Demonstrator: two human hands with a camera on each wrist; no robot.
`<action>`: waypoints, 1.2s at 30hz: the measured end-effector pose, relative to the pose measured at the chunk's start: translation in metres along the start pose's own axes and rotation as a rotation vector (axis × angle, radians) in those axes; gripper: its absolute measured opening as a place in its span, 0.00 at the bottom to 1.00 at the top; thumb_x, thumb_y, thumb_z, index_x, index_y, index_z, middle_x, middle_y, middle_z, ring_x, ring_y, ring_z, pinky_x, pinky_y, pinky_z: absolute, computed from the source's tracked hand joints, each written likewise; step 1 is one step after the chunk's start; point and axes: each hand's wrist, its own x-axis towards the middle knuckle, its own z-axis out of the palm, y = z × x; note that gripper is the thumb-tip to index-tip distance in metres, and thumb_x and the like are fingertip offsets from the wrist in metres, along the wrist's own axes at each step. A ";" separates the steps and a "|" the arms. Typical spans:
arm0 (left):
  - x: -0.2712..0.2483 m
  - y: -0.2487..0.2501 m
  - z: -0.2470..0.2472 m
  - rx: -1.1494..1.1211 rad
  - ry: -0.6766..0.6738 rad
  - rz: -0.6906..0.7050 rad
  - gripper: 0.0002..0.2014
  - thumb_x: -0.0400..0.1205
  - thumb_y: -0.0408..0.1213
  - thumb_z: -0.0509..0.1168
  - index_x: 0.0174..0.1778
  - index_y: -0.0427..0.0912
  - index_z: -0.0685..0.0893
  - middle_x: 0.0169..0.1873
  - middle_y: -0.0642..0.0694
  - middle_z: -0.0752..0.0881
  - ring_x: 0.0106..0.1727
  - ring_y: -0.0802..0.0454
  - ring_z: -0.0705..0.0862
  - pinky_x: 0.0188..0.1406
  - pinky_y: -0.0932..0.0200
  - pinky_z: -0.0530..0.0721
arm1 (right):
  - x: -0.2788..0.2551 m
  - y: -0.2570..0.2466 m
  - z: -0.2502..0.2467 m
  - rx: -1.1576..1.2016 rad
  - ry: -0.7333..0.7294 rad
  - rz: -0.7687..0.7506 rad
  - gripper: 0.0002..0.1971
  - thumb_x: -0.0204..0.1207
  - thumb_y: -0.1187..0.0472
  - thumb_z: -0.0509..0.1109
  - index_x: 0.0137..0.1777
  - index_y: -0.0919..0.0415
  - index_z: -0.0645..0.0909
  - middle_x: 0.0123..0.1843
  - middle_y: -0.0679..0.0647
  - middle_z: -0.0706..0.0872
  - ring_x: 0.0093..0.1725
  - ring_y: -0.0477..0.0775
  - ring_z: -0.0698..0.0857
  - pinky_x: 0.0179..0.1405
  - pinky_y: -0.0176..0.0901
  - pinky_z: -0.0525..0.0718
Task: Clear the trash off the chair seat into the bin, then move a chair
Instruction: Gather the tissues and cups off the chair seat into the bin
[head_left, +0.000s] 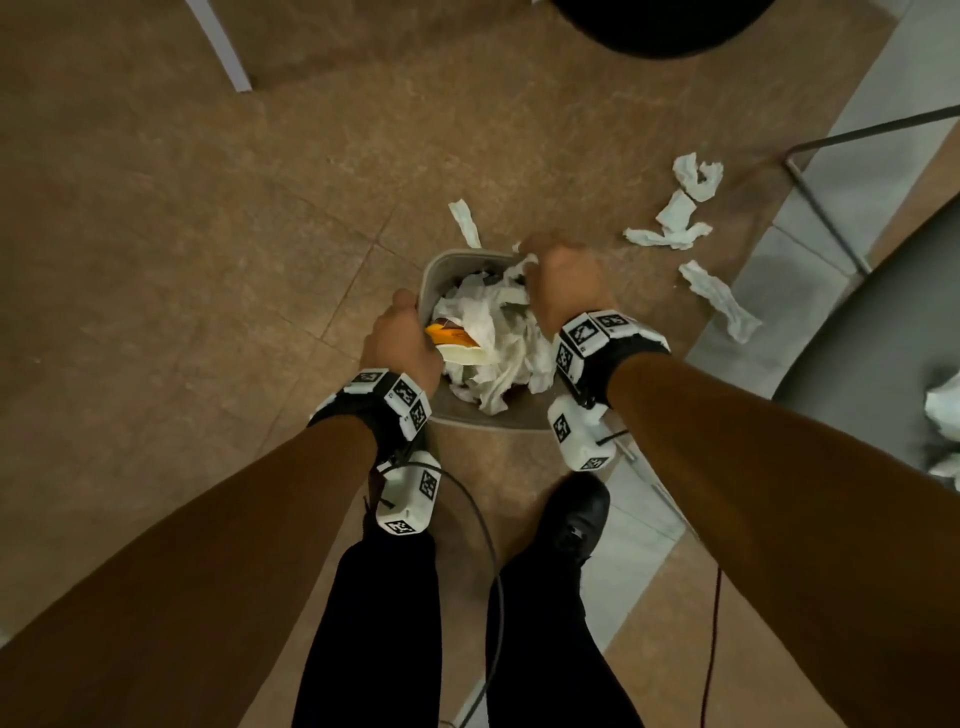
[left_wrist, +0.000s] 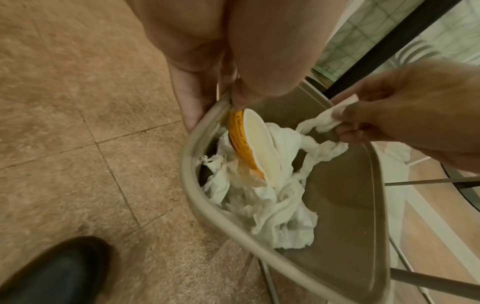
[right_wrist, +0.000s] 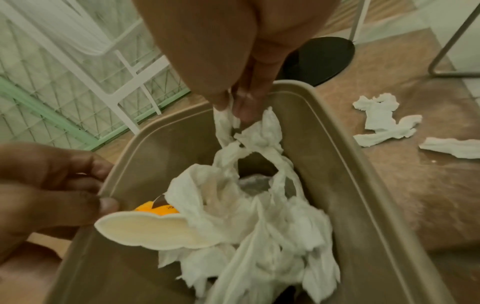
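Note:
A beige bin (head_left: 457, 253) (left_wrist: 187, 164) (right_wrist: 324, 115) stands on the floor between my hands, stuffed with crumpled white tissue (head_left: 498, 338) (left_wrist: 272, 205) (right_wrist: 259, 226). A flattened yellow paper cup (head_left: 457, 343) (left_wrist: 257, 144) (right_wrist: 150, 230) lies tilted against its left wall. My left hand (head_left: 400, 332) (left_wrist: 218, 107) (right_wrist: 52, 185) grips the bin's left rim, fingers outside, thumb inside by the cup. Over the bin's far right corner, my right hand (head_left: 561, 280) (left_wrist: 389, 115) (right_wrist: 239, 107) pinches a strip of tissue (left_wrist: 330, 121) (right_wrist: 228, 123) that trails into the pile.
Torn tissue scraps (head_left: 680, 218) (right_wrist: 381, 119) lie on the tan floor beyond and right of the bin. A grey chair seat (head_left: 857, 374) at right carries crumpled tissue (head_left: 945, 405). A thin metal chair leg (head_left: 821, 197) and a black round base (head_left: 660, 26) stand further off.

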 end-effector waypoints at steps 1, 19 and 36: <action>0.001 -0.001 -0.003 -0.019 0.027 0.001 0.12 0.82 0.30 0.61 0.61 0.38 0.73 0.54 0.33 0.85 0.53 0.27 0.84 0.40 0.45 0.77 | -0.002 -0.003 0.000 0.036 0.076 -0.020 0.16 0.78 0.69 0.67 0.66 0.61 0.81 0.60 0.62 0.85 0.55 0.67 0.86 0.56 0.51 0.86; 0.088 -0.018 -0.078 -0.207 0.212 0.046 0.10 0.82 0.33 0.62 0.58 0.34 0.73 0.50 0.28 0.85 0.48 0.27 0.84 0.37 0.48 0.73 | 0.038 -0.042 -0.019 0.620 0.291 0.262 0.06 0.75 0.53 0.68 0.44 0.48 0.86 0.36 0.44 0.88 0.38 0.47 0.87 0.41 0.46 0.88; 0.186 0.091 -0.031 -0.212 0.327 0.403 0.10 0.82 0.37 0.60 0.56 0.36 0.78 0.46 0.33 0.86 0.45 0.33 0.84 0.36 0.52 0.71 | 0.106 0.176 0.024 0.340 0.084 0.846 0.25 0.78 0.58 0.71 0.74 0.60 0.73 0.73 0.63 0.77 0.70 0.66 0.79 0.66 0.52 0.77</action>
